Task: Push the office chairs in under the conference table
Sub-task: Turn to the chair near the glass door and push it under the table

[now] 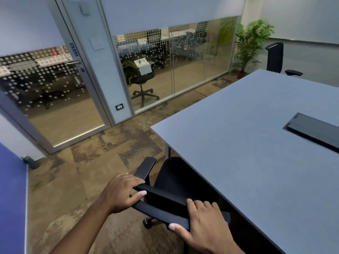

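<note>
Black office chair (pixel 170 186) at near-left corner of conference table (pixel 247 143), seat partly under tabletop edge. Left hand (pixel 122 192) grips backrest top, fingers curled over it, thumb beneath. Right hand (pixel 203 222) clamps backrest's other end, fingers together on top. Second chair (pixel 275 57) at far side, potted plant (pixel 251 43) beside it.

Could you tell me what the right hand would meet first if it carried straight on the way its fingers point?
Probably the conference table edge, just beyond the chair backrest it grips; depth is uncertain.
</note>
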`<state>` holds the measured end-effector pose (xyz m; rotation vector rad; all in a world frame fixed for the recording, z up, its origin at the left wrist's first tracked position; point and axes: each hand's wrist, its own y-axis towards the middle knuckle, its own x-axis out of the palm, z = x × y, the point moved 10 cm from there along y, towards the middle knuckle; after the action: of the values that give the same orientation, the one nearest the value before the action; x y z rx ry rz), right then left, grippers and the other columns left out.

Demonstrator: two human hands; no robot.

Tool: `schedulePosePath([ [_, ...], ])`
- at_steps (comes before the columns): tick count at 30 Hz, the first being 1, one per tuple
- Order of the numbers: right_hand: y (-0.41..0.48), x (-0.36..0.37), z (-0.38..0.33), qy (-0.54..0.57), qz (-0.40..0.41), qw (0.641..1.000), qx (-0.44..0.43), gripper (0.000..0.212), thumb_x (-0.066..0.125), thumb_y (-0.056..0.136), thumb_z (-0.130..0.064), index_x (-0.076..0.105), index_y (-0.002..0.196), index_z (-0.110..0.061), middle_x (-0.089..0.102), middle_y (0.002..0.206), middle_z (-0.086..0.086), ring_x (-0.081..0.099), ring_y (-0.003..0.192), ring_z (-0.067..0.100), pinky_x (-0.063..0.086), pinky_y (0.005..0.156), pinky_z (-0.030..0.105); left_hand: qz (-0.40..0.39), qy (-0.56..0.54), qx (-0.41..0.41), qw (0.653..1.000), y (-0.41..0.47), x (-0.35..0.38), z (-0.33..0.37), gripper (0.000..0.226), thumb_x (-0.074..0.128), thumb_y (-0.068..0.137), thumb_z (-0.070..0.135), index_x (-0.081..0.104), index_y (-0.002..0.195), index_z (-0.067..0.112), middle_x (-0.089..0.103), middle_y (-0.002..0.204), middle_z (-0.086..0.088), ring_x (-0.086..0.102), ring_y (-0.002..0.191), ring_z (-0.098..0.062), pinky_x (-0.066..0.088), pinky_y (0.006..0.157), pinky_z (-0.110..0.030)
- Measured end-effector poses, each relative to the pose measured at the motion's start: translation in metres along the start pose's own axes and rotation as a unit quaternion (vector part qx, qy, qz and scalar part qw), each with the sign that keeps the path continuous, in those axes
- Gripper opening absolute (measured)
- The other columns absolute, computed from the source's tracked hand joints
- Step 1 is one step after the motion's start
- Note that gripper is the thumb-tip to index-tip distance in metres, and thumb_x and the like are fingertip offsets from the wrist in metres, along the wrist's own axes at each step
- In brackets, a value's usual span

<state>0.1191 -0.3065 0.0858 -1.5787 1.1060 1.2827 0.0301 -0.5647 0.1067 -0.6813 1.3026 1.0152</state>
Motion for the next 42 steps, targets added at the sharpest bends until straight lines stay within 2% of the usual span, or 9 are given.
schedulePosePath([
  [5, -0.005, -0.004, 0.017, -0.005, 0.005, 0.999, 0.044, 0.119, 0.0, 0.077, -0.109, 0.05, 0.142, -0.023, 0.064, 0.123, 0.008, 0.06, 0.108, 0.034, 0.04, 0.094, 0.052, -0.02, -0.008, 0.037, 0.999, 0.037, 0.007, 0.015, 0.058, 0.042, 0.101, 0.071, 0.076, 0.128, 0.032, 0.075, 0.129, 0.019, 0.066, 0.121, -0.006, 0.045, 0.109, -0.038],
  [9, -0.008, -0.008, 0.031, -0.006, 0.012, 0.997, 0.072, 0.121, -0.003, 0.077, -0.108, 0.048, 0.145, -0.023, 0.063, 0.128, 0.007, 0.06, 0.112, 0.033, 0.041, 0.096, 0.051, -0.043, -0.005, 0.067, 0.997, 0.063, 0.014, 0.029, 0.06, 0.039, 0.102, 0.07, 0.075, 0.131, 0.032, 0.074, 0.131, 0.017, 0.065, 0.122, -0.006, 0.042, 0.111, -0.036],
  [12, -0.01, -0.011, 0.04, -0.007, 0.02, 0.995, 0.093, 0.12, -0.005, 0.077, -0.107, 0.049, 0.143, -0.023, 0.063, 0.127, 0.006, 0.06, 0.112, 0.032, 0.043, 0.096, 0.051, -0.048, 0.0, 0.09, 0.995, 0.082, 0.015, 0.04, 0.057, 0.038, 0.102, 0.068, 0.074, 0.129, 0.033, 0.075, 0.129, 0.018, 0.066, 0.119, -0.006, 0.042, 0.11, -0.038],
  [15, -0.01, -0.014, 0.048, -0.009, 0.028, 0.993, 0.118, 0.118, -0.006, 0.077, -0.107, 0.047, 0.142, -0.023, 0.063, 0.125, 0.004, 0.061, 0.111, 0.031, 0.045, 0.094, 0.051, -0.059, 0.014, 0.098, 0.993, 0.1, 0.02, 0.044, 0.059, 0.034, 0.103, 0.066, 0.073, 0.132, 0.033, 0.074, 0.132, 0.018, 0.063, 0.124, -0.005, 0.036, 0.114, -0.039],
  [19, -0.008, -0.017, 0.055, -0.003, 0.05, 0.989, 0.142, 0.108, -0.003, 0.079, -0.106, 0.05, 0.128, -0.026, 0.063, 0.115, 0.001, 0.061, 0.106, 0.029, 0.046, 0.092, 0.05, -0.073, 0.02, 0.115, 0.991, 0.124, 0.027, 0.048, 0.059, 0.03, 0.104, 0.063, 0.072, 0.133, 0.033, 0.073, 0.133, 0.017, 0.062, 0.127, -0.006, 0.034, 0.114, -0.039],
  [24, -0.003, -0.019, 0.067, -0.003, 0.076, 0.983, 0.169, 0.104, 0.0, 0.082, -0.105, 0.054, 0.121, -0.025, 0.065, 0.109, 0.003, 0.062, 0.1, 0.03, 0.048, 0.088, 0.05, -0.074, 0.019, 0.13, 0.989, 0.15, 0.033, 0.053, 0.057, 0.028, 0.105, 0.06, 0.073, 0.131, 0.035, 0.074, 0.133, 0.016, 0.061, 0.128, -0.006, 0.033, 0.112, -0.038],
  [32, 0.004, -0.021, 0.085, -0.021, 0.083, 0.975, 0.204, 0.109, 0.0, 0.084, -0.104, 0.057, 0.128, -0.022, 0.07, 0.118, 0.003, 0.066, 0.104, 0.029, 0.048, 0.09, 0.05, -0.084, 0.022, 0.135, 0.987, 0.182, 0.042, 0.061, 0.067, 0.017, 0.104, 0.058, 0.071, 0.136, 0.035, 0.069, 0.141, 0.013, 0.052, 0.138, -0.012, 0.027, 0.118, -0.042],
  [37, 0.009, -0.024, 0.092, -0.032, 0.084, 0.972, 0.219, 0.107, -0.001, 0.084, -0.103, 0.057, 0.126, -0.024, 0.07, 0.116, 0.002, 0.065, 0.101, 0.027, 0.048, 0.089, 0.047, -0.084, 0.024, 0.14, 0.986, 0.197, 0.043, 0.067, 0.066, 0.014, 0.106, 0.054, 0.07, 0.134, 0.034, 0.069, 0.139, 0.011, 0.053, 0.134, -0.015, 0.028, 0.115, -0.04],
  [42, 0.013, -0.027, 0.095, -0.027, 0.085, 0.968, 0.234, 0.108, -0.002, 0.084, -0.103, 0.058, 0.126, -0.023, 0.07, 0.116, 0.002, 0.065, 0.102, 0.027, 0.048, 0.09, 0.048, -0.105, 0.041, 0.147, 0.983, 0.214, 0.048, 0.069, 0.068, 0.011, 0.104, 0.056, 0.068, 0.136, 0.035, 0.068, 0.14, 0.011, 0.055, 0.133, -0.014, 0.032, 0.118, -0.043],
])
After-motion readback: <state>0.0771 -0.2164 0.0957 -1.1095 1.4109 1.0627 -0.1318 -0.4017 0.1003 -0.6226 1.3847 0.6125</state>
